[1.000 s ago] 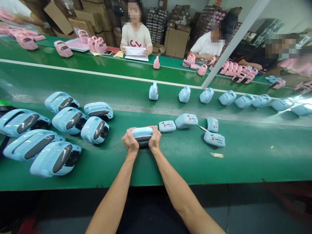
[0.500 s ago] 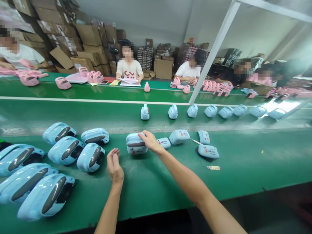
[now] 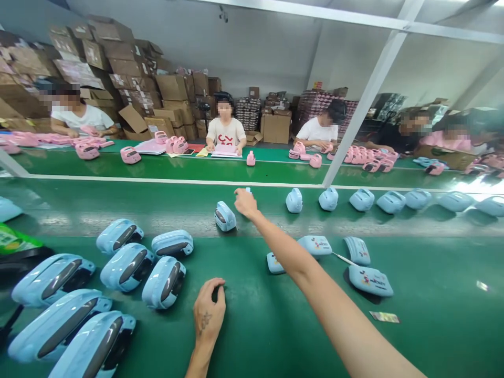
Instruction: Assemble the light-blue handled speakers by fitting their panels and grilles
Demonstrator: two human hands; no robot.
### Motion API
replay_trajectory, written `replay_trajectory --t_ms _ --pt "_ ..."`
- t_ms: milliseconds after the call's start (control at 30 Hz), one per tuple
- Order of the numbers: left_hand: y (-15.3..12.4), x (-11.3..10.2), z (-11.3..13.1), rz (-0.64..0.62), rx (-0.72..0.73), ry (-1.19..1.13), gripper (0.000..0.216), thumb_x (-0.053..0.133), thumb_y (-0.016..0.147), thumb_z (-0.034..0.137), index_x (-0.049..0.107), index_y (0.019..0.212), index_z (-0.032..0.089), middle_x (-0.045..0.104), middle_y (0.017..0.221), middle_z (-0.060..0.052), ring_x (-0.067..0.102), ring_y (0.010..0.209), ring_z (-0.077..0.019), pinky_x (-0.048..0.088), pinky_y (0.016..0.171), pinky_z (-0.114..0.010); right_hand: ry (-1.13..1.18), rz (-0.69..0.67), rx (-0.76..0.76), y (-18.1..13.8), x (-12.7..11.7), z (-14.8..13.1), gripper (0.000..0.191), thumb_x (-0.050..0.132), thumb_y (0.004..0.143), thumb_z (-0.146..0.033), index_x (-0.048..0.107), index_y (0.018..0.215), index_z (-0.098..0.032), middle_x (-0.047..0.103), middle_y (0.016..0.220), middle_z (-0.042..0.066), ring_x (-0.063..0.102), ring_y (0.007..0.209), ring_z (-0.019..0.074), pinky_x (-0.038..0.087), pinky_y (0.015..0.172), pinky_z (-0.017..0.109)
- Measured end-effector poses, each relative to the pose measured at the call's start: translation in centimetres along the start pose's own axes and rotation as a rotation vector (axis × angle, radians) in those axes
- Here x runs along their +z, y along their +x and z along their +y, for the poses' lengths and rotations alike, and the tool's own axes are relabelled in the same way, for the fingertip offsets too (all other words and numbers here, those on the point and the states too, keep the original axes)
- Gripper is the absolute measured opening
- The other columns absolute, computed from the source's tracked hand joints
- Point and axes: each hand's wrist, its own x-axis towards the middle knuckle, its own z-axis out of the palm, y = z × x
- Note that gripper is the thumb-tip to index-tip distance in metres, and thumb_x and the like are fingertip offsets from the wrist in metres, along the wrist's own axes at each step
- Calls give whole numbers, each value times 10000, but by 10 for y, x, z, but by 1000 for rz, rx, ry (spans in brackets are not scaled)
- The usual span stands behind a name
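My right hand (image 3: pixel 246 203) reaches out over the belt, fingers bent and apart, with nothing seen between them. It partly hides a light-blue handled plastic unit (image 3: pixel 248 190) behind it. Just left of this hand, another light-blue handled unit (image 3: pixel 225 216) stands on the belt, apart from the fingers. My left hand (image 3: pixel 210 310) is over the near green table, its fingers curled and a gap between thumb and forefinger; it holds nothing. To its left sits a light-blue unit with a dark grey strip (image 3: pixel 164 282), among several alike.
Printed light-blue pieces (image 3: pixel 370 280) lie right of my right forearm, near a small label strip (image 3: pixel 385 316). More blue units (image 3: pixel 328 199) line the belt. A white post (image 3: pixel 366 100) rises beyond. Several people sit opposite with pink units (image 3: pixel 130 155). A green packet (image 3: pixel 18 239) lies left.
My right hand has let go of a blue unit, now standing on the belt, and moved farther out. My left hand has dropped nearer to me. The whole view has shifted.
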Motion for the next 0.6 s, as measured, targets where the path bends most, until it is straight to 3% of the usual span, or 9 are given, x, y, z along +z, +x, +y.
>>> replay_trajectory --t_ms 167,233,333,467,600 --pt "-1 2 3 -15 4 21 191 530 828 296 721 827 288 779 908 -58 740 904 -298 594 870 -457 -227 -113 -85 8 -17 36 308 593 946 -85 651 1235 -175 465 1555 173 383 1457 301 394 1122 473" --pt "0 1 4 -17 -5 6 190 528 823 295 718 820 284 777 895 -60 738 900 -299 591 875 -459 -290 -156 -118 3 -27 43 339 608 903 -43 655 1222 -150 522 1507 196 383 1459 307 382 1108 453" --pt "2 -1 3 -24 -58 -53 166 562 802 334 720 797 283 778 910 -66 730 938 -315 573 913 -484 -349 -187 -133 -14 -43 40 274 601 920 -102 674 1183 -118 678 1288 232 552 1308 333 417 1032 450" --pt "7 3 5 -18 -181 -186 274 629 801 484 735 916 258 783 1002 -94 727 983 -329 570 932 -508 -339 -208 -135 -60 -63 22 242 575 975 -275 730 1086 -126 747 1120 232 686 1087 360 472 880 434" --pt "9 14 24 -128 -387 -746 622 507 854 742 689 1178 244 754 1202 -133 692 1153 -344 569 963 -528 -201 -337 -192 -120 -68 2 296 587 982 -397 782 864 -208 798 874 75 737 818 237 481 704 296"
